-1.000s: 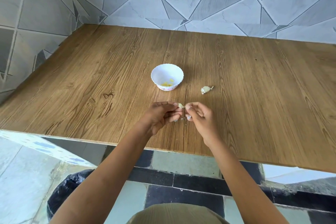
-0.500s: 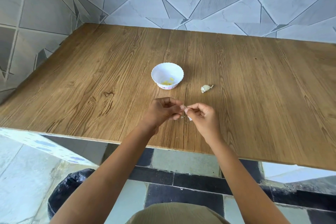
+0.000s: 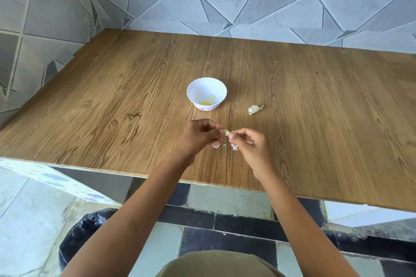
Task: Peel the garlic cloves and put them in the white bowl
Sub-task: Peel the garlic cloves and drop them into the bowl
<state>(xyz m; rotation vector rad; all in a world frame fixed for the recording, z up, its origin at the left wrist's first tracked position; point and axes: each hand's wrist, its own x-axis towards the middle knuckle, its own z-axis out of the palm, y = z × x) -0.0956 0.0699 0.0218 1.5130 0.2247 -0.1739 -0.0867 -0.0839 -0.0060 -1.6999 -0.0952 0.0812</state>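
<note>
Over the near middle of the wooden counter (image 3: 112, 96), we hold one garlic clove (image 3: 226, 132) between both hands. The grip of our left hand (image 3: 202, 135) is clamped on its left end, fingers curled in. The grip of our right hand (image 3: 249, 144) pinches the tip at its right end. The white bowl (image 3: 198, 90) stands at 12 o'clock from the hands, apart from them, with yellowish peeled cloves (image 3: 208, 102) in its bottom. A loose garlic piece (image 3: 254, 109), still in its skin, lies on the counter at 4 o'clock from the bowl. Pale skin scraps (image 3: 216, 146) show just under our knuckles. A black bin bag (image 3: 83, 231) sits on the floor at 7 o'clock.
</note>
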